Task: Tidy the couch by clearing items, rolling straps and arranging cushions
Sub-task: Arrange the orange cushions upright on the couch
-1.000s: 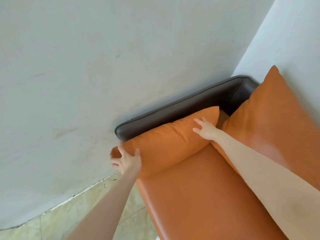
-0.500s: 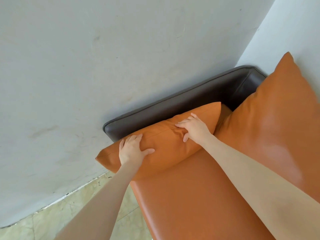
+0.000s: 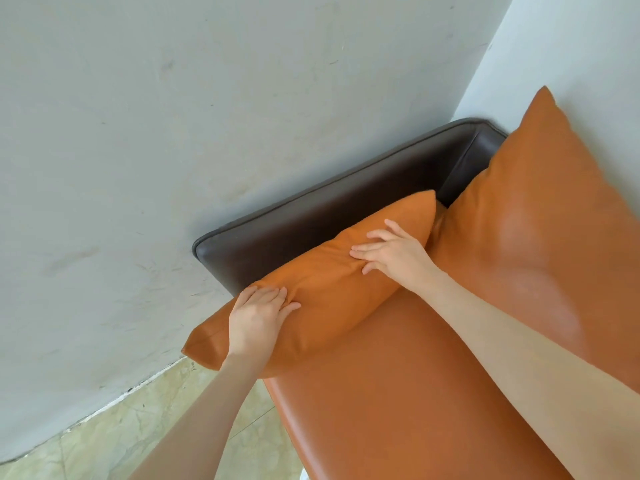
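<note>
Fingers [image 3: 372, 244] of both hands press flat atop the cushion [image 3: 332, 292].

We see the couch seat [image 3: 398, 393], orange, bearing a small cushion [image 3: 332, 289] leaned against the dark armrest [image 3: 346, 209], one corner overhanging the tiled floor [image 3: 114, 431]. A big cushion [image 3: 540, 244] stands at the back.

Small cushion [image 3: 332, 289], big cushion [image 3: 540, 237] and couch seat [image 3: 398, 393] are plain orange; armrest [image 3: 346, 209] dark brown; wall [image 3: 173, 116] pale grey; floor [image 3: 104, 438] veined beige.
</note>
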